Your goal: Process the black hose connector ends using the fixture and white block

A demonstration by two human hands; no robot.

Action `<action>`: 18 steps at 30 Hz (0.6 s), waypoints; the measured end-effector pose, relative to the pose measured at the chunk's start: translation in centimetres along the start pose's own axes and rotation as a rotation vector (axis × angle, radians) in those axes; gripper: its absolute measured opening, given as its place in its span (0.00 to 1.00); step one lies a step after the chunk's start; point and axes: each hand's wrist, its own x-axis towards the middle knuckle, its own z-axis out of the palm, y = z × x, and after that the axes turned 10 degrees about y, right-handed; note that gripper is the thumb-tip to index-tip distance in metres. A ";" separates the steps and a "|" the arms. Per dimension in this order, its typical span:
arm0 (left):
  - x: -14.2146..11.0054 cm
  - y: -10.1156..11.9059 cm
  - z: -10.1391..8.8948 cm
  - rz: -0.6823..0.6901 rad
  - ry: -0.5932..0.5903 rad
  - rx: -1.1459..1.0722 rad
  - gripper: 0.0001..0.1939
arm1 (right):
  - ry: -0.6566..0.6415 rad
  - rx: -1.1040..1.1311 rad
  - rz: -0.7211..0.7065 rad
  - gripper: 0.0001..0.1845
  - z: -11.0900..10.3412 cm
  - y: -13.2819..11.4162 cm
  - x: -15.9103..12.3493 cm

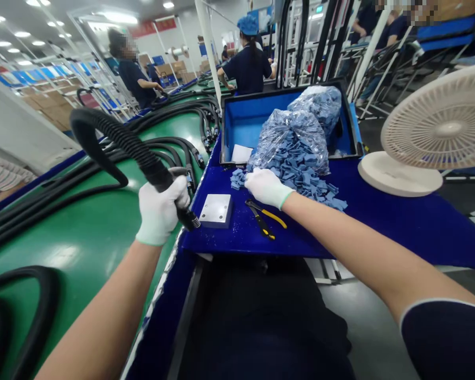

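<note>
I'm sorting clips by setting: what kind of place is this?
Probably a factory assembly line: black corrugated hoses along a green conveyor, a pile of small blue parts, and other workers at stations.

Factory hall, ceiling lights [121,17] glowing in rows overhead. Long green conveyor belt [83,232] running back into the room, a blue counter [380,216] sitting beside it. White desk fan [431,132] standing at the counter's right end. Two workers [247,66] in dark shirts standing further along the line. Cardboard boxes [51,105] stacking up at left, metal racks [364,58] standing at right. Grey floor [364,327] showing below.
</note>
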 end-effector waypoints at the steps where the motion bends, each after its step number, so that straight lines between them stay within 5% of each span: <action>1: 0.8 -0.3 0.3 0.050 0.000 0.004 0.13 | -0.009 -0.007 -0.021 0.16 0.0 0.2 0.1; 10: 3.8 -3.8 0.9 0.054 -0.008 -0.006 0.16 | 0.019 -0.044 -0.070 0.11 -0.5 1.6 -0.2; 18: 3.5 -5.0 1.2 0.129 0.035 0.186 0.10 | 0.110 0.153 0.264 0.22 0.7 1.4 0.4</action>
